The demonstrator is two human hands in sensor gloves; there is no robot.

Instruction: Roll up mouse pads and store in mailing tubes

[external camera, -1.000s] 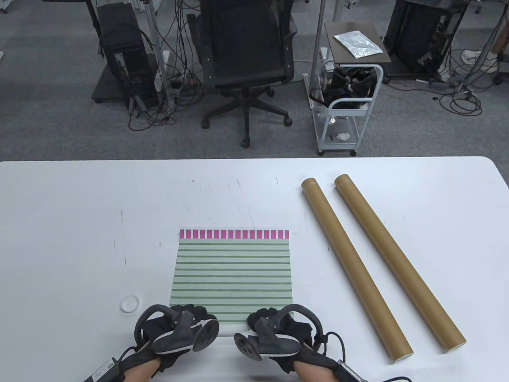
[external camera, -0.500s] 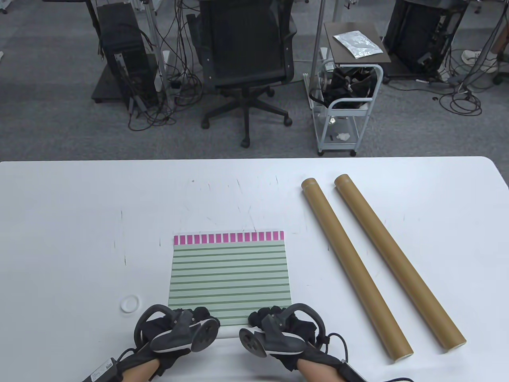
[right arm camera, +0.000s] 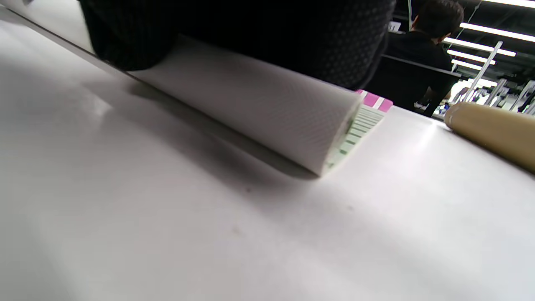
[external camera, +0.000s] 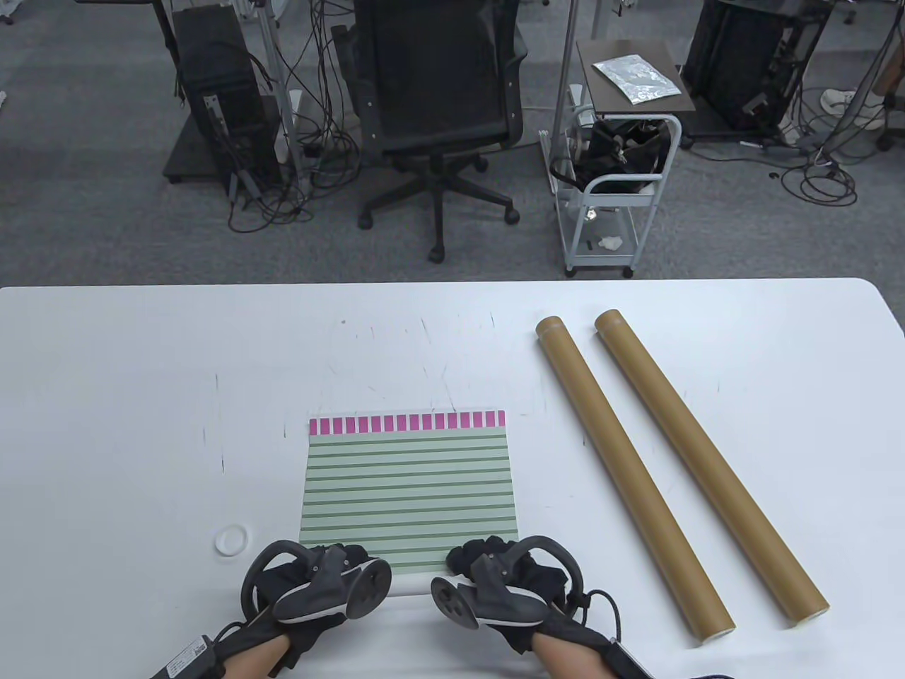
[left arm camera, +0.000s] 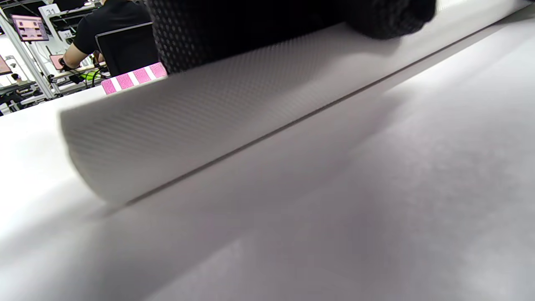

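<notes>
Rolling just begun. The pad [external camera: 409, 488] lies at lower centre of the table view on the tabletop [external camera: 106, 396], striped face up, pink band at its far edge. Near edge is turned over into a first curl: both wrist views show the white textured underside rolled up, with most of the pad flat beyond it.

Left hand [external camera: 318, 580] has its fingers curled over the curl's left end; right hand [external camera: 505, 576] is curled over the right end. Both grip the roll; neither holds anything else.

Two tubes [external camera: 631, 472] [external camera: 709, 467] lie side by side, slanting across the right half of the frame, well apart from the pad and untouched. A small white ring [external camera: 231, 540], possibly an end cap, sits left of the left hand.

Judged left to do: roll the remaining length to the pink band, slide the roll into a tube, close it. Only one pad is in view
</notes>
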